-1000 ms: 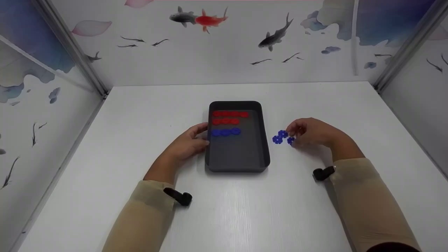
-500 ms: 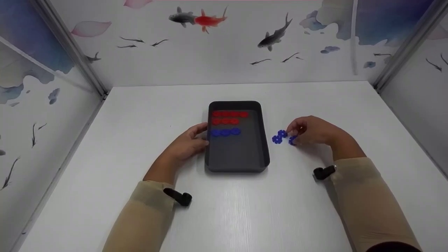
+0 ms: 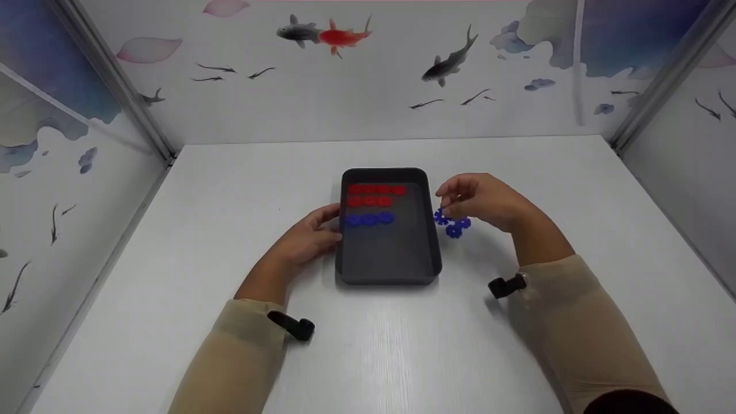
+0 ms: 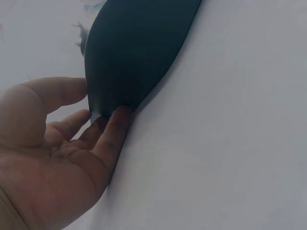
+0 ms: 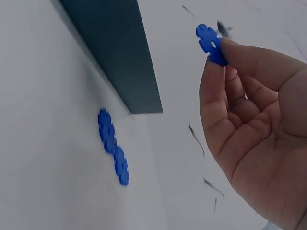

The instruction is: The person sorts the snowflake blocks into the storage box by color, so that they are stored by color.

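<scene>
My right hand (image 3: 483,198) pinches a blue flower-shaped plastic disc (image 5: 210,44) between thumb and forefinger, raised above the table beside the tray's right wall. Below it, two similar blue discs (image 5: 106,132) lie on the table, touching or nearly touching each other. The dark grey rectangular tray (image 3: 388,256) holds two rows of red discs (image 3: 376,190) and, nearer me, a row of blue discs (image 3: 370,219). Against the tray's left wall rest the fingertips of my left hand (image 3: 305,241); in the left wrist view its thumb and fingers touch the outer side.
A white table (image 3: 368,339) carries the tray. White panels with painted fish (image 3: 451,60) rise behind and at both sides, joined by metal corner posts (image 3: 118,80). A small black device (image 3: 293,326) is strapped at each sleeve cuff.
My right hand has lifted one blue disc off the table and moved it left toward the tray. The other two stay on the table. My left hand keeps its place.
</scene>
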